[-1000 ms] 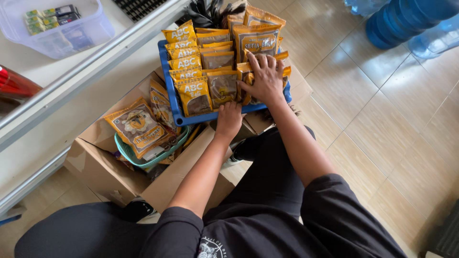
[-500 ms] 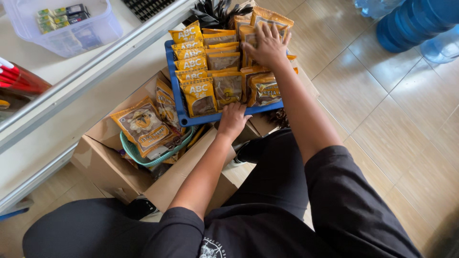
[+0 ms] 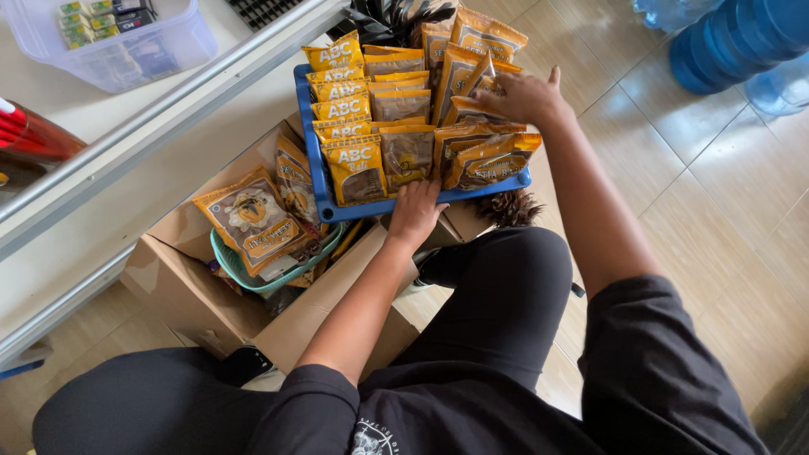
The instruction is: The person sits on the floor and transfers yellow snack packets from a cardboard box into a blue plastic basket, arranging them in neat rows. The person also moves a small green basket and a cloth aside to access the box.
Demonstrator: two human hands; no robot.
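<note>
The tiled floor [image 3: 725,211] is filling the right side, and the pale tabletop [image 3: 126,143] is crossing the upper left. A cardboard box [image 3: 211,286] is sitting open on the floor beside the person's dark trouser legs. Two blue water jugs [image 3: 742,38] are standing at the top right.

On the box a blue tray [image 3: 324,181] is resting, packed with sachets [image 3: 404,156] standing in rows: four yellow ones down the left column, about four brown-windowed ones next to them, and a looser bunch of some six orange ones to the right. Each sachet is a flat foil packet, yellow or orange at the edges with a darker panel in the middle.

Since half a second ago the right hand [image 3: 522,97] has been sliding off the top of the right-hand rows toward the tray's far right corner; its fingers are now curled together, pinching the top of one orange sachet there. The left hand [image 3: 417,215] is staying at the tray's near edge, fingers bent against the blue rim, gripping it from below.

A green basket [image 3: 253,274] is sitting in the box, holding two larger yellow packets [image 3: 249,221]. One clear tub [image 3: 126,46] is standing on the tabletop.
</note>
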